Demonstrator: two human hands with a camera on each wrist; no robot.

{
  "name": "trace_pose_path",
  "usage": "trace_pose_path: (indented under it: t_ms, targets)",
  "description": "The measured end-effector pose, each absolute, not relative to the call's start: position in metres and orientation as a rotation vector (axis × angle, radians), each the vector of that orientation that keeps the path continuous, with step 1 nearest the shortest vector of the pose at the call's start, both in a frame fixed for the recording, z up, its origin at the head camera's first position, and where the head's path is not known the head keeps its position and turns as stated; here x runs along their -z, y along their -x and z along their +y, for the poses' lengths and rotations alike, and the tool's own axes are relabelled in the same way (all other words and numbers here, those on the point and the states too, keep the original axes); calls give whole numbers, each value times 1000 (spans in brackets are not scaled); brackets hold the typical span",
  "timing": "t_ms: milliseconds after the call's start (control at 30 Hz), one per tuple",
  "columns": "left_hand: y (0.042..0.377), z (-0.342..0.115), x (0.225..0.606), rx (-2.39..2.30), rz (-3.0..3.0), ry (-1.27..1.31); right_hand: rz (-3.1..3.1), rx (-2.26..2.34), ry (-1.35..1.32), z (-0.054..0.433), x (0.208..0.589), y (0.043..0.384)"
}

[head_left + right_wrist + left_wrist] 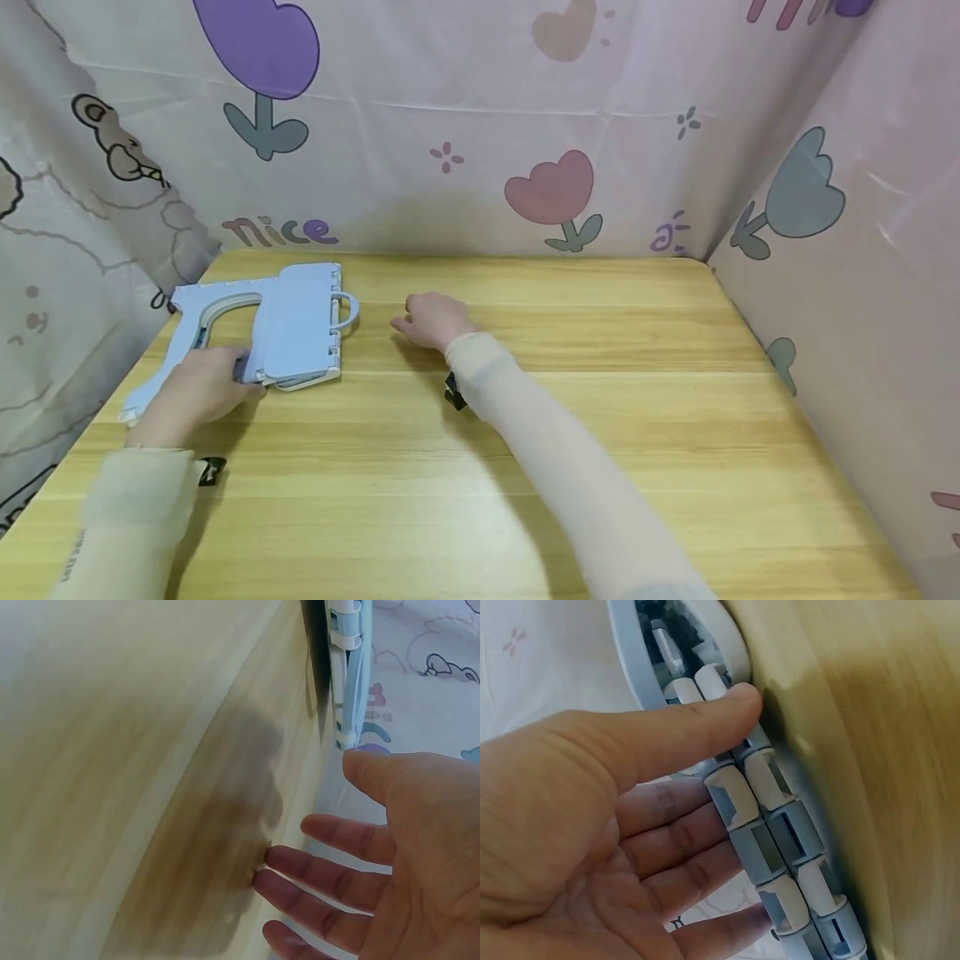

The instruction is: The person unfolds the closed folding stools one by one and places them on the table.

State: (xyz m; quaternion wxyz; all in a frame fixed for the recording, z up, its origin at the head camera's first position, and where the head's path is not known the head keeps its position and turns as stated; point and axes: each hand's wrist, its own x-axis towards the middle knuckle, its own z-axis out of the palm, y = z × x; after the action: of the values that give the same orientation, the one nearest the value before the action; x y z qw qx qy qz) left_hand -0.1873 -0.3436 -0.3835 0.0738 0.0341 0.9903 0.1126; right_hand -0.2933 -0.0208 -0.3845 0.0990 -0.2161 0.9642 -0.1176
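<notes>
On the left of the head view lies a light-blue folded plastic piece (300, 325) with a curved opening, a wide flat panel and a small loop handle (349, 309) on its right side. My left hand (202, 387) grips its near edge. In the left wrist view the thumb (727, 712) lies over the interlocking hinge segments (765, 847), with the other fingers along the far side. To the right of the loop, my right hand (435, 321) is apart from the piece, over the table. Its fingers (337, 889) are spread and loosely bent, holding nothing.
The pale wood-grain table (637, 433) runs back to a printed curtain (450, 183) with flowers and lettering. More curtain (847, 275) hangs along the right edge, and another stretch (67, 275) borders the left.
</notes>
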Motion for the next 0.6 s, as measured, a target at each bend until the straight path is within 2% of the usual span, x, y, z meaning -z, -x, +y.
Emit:
trace_pose_path:
  t_ms: [267,600]
  targets:
    - [185,-342,381,-363,2973,-86,2888,276,672,-28,387,292]
    - [185,-324,386,-402,2989,-215,2892,290,682,-27,389,291]
